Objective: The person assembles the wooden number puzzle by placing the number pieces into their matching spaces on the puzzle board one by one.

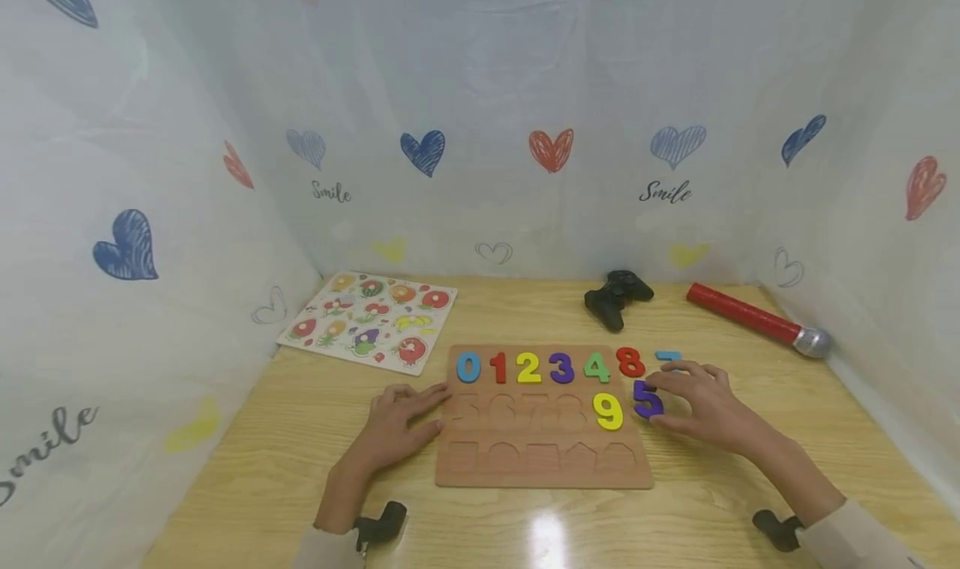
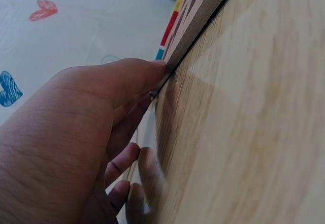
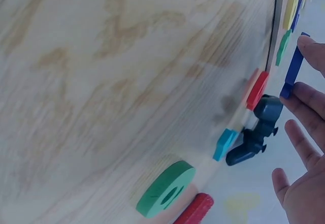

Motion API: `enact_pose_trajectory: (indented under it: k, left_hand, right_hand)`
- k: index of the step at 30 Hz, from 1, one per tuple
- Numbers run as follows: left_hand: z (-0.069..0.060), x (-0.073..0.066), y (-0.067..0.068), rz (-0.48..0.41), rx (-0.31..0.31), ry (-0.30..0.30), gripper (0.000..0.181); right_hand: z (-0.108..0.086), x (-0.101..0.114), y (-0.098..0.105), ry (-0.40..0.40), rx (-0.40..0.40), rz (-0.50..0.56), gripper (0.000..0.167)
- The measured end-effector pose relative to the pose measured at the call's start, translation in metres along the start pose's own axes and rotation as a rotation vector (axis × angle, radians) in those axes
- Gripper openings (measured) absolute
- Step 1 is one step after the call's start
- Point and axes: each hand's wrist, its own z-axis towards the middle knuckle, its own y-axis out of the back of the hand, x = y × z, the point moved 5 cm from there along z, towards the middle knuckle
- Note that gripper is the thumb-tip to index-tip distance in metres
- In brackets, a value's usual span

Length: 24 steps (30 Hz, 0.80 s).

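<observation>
A wooden number puzzle board [image 1: 543, 467] lies flat on the table. The numbers 0 to 4 sit along its top row, and a yellow number 9 [image 1: 607, 411] is at the right end of the second row. My left hand [image 1: 393, 427] touches the board's left edge with thumb and fingertips. Off the board's right edge, my right hand [image 1: 701, 406] pinches a purple number 5 [image 1: 647, 400] between thumb and fingers; the right wrist view shows this piece [image 3: 294, 69] held above the table. Lower recesses show bare wood.
A red number 8 [image 1: 630, 361] and a blue 7 [image 1: 667, 356] lie near the board's upper right. A green piece [image 3: 166, 189] lies on the table. Behind are a fruit puzzle board [image 1: 352, 354], a black game controller [image 1: 617, 296] and a red microphone [image 1: 750, 312].
</observation>
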Motion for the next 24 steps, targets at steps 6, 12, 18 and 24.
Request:
enact_pose_trajectory:
  k: [6,12,18,24]
  left_hand:
    - [0.001,0.001,-0.001,0.004,0.008,0.004,0.047]
    - [0.001,0.001,-0.001,0.002,0.019,0.008,0.047]
    - [0.001,0.000,0.001,-0.009,0.015,0.004,0.047]
    - [0.001,-0.001,0.001,-0.002,0.018,0.011,0.047]
  right_hand:
    - [0.005,0.006,0.000,0.020,-0.011,-0.010,0.049]
    - [0.012,0.015,0.000,0.026,-0.001,-0.023,0.049]
    - [0.020,0.025,0.001,0.050,-0.007,-0.032,0.050]
    - [0.026,0.035,-0.001,0.067,0.011,-0.042,0.051]
